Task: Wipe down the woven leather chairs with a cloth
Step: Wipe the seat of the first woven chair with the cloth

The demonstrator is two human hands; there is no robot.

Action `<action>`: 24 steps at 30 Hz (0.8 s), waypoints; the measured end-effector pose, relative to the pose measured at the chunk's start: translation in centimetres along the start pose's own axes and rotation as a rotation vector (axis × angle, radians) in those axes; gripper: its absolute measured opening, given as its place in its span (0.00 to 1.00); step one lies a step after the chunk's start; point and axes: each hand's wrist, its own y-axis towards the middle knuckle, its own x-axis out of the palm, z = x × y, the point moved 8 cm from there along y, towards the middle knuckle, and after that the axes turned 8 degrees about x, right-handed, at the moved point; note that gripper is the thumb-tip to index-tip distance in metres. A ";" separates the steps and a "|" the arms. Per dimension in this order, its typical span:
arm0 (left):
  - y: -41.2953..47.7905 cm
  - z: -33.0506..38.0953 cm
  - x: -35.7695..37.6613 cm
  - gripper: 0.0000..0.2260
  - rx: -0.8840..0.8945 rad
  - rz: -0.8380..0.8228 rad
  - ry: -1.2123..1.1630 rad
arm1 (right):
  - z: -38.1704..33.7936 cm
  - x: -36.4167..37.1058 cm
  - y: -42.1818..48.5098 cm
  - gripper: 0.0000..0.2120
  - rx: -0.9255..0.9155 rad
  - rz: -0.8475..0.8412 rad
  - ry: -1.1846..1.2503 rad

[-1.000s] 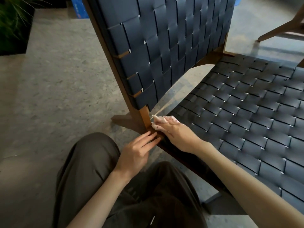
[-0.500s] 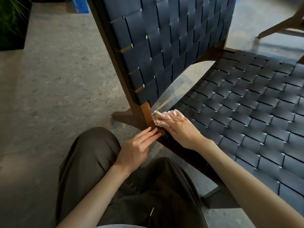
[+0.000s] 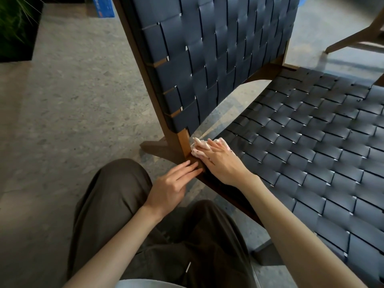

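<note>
A chair with a dark woven leather backrest (image 3: 218, 59) and woven seat (image 3: 311, 142) on a brown wooden frame (image 3: 182, 142) fills the view. My right hand (image 3: 222, 163) presses a small whitish cloth (image 3: 199, 148) against the corner where the frame's upright meets the seat rail; its fingers lie flat over the cloth. My left hand (image 3: 172, 183) rests with straight fingers on the wooden rail just left of the right hand and holds nothing.
Speckled grey floor (image 3: 72, 111) lies to the left. A dark planter with grass (image 3: 14, 28) stands at the top left, a blue box (image 3: 104, 7) at the top. Another chair's wooden leg (image 3: 357, 36) shows at the top right. My knees in dark trousers (image 3: 116, 204) are below.
My right hand with the cloth has shifted slightly along the frame corner. The view has tilted a little. My left hand stays on the rail.
</note>
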 end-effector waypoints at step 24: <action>0.1 0.0 0.0 0.22 -0.030 0.073 -0.004 | 3.6 -2.5 -5.1 0.19 0.024 0.008 0.299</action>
